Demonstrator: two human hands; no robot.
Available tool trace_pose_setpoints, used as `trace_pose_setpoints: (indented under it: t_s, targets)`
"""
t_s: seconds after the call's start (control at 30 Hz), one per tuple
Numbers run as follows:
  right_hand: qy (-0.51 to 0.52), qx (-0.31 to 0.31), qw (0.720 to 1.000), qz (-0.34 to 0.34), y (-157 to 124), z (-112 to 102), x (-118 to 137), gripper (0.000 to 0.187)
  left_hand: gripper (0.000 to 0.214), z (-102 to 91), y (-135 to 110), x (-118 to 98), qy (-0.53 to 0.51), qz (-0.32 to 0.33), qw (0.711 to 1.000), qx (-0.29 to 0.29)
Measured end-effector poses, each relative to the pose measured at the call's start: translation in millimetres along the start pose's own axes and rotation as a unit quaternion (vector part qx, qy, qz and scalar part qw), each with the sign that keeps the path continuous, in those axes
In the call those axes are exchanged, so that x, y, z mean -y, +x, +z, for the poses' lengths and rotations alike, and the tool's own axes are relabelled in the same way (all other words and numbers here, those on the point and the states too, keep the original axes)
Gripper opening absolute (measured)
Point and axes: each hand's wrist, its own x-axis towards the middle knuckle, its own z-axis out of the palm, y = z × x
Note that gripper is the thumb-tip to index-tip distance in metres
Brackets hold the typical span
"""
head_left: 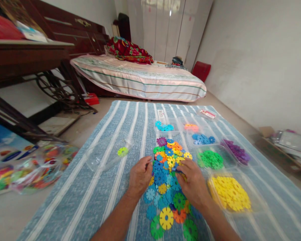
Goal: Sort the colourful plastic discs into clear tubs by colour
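A loose pile of plastic snowflake discs [166,218], notched round the rim and in several colours, lies on the striped cloth between my hands. My left hand [140,175] is at the pile's left edge with its fingers curled inward; what they hold, if anything, is hidden. Over the right side of the pile, my right hand [192,182] has thumb and fingers closed around what looks like a blue disc, mostly covered by the fingers. Right of this hand stand clear tubs of yellow discs [229,194], green discs [210,159] and purple discs [235,151].
Farther back, clear tubs hold blue discs [203,139], orange discs [191,127] and light blue discs [164,126]. A clear container [100,155] with one lime disc [122,152] lies left. A small clear box [207,113] sits near the far right corner. Bags [37,170] lie on the floor.
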Motion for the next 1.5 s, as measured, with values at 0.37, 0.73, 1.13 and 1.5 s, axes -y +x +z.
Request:
trace_pose_setpoints:
  t_s: [0.37, 0.73, 1.13, 1.5]
  targets:
    - [-0.040, 0.100, 0.994, -0.034, 5.9, 29.4, 47.0, 0.023, 0.027, -0.8, -0.8, -1.9, -0.049, -0.007, 0.999, 0.010]
    - [0.080, -0.040, 0.994, 0.063, -7.4, -25.2, 11.1, 0.010, 0.028, -1.5, -0.8, -7.8, -0.003, -0.005, 1.000, 0.028]
    - [-0.006, -0.104, 0.980, 0.167, -17.7, -85.2, -47.0, 0.024, 0.026, -0.6, 3.1, -17.1, 0.124, 0.001, 0.988, 0.093]
    - [-0.072, -0.150, 0.977, 0.134, 61.5, -81.4, -74.1, 0.030, 0.016, 2.4, 3.2, -7.7, -0.043, 0.037, 0.998, 0.018]
